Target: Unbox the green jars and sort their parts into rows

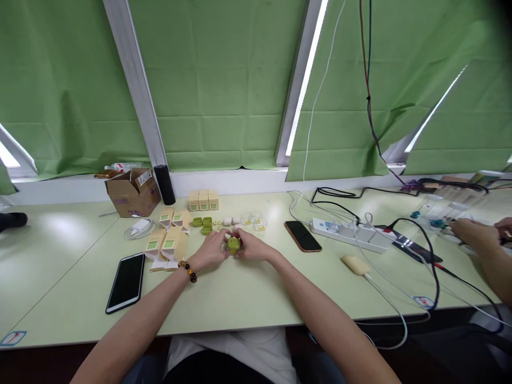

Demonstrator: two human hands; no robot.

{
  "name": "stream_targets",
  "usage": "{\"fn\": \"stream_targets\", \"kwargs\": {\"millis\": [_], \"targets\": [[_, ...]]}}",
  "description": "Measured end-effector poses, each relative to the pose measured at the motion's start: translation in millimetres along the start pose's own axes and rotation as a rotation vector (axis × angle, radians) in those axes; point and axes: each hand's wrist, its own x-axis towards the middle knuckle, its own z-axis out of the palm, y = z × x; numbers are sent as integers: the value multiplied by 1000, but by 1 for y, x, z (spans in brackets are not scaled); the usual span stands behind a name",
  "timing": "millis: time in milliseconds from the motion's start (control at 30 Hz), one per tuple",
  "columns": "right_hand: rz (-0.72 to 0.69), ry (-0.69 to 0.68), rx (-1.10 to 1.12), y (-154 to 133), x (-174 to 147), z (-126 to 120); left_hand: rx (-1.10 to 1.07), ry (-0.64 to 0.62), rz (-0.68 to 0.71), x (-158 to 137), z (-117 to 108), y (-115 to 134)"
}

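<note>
Between my left hand (pixel 212 248) and my right hand (pixel 250 245) is a small green container (pixel 233 245), gripped by the fingers of both just above the table. Just beyond my hands lie several small green square trays (pixel 207 229), tiny yellowish pieces (pixel 217 223), white round pieces (pixel 227 221) and clear cups (pixel 260 224) with bits of yellow inside. To the left of my left hand are several opened cream cartons (pixel 175 244) with green labels. A row of closed cream boxes (pixel 204 200) stands farther back.
A phone (pixel 126 282) lies at left, another phone (pixel 303 236) at right. A power strip (pixel 352 234) with many cables and a cream mouse-shaped device (pixel 355 264) are farther right. A cardboard box (pixel 134 197) and black cylinder (pixel 164 184) stand at the back. Another person's hand (pixel 476 233) works at far right.
</note>
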Motion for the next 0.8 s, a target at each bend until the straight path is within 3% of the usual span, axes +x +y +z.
{"fn": "stream_targets", "kwargs": {"millis": [133, 300, 500, 667, 800], "targets": [[-39, 112, 111, 0, 4, 6, -171, 99, -52, -6, 5, -10], [-91, 202, 461, -12, 6, 7, -468, 266, -82, -5, -2, -14], [-182, 301, 682, -26, 7, 20, -784, 289, -17, 0, 5, -4], [-241, 339, 774, -38, 3, 28, -848, 404, -4, -4, 11, 7], [-239, 301, 856, -45, -2, 31, -593, 575, -10, -12, 11, 15]]}}
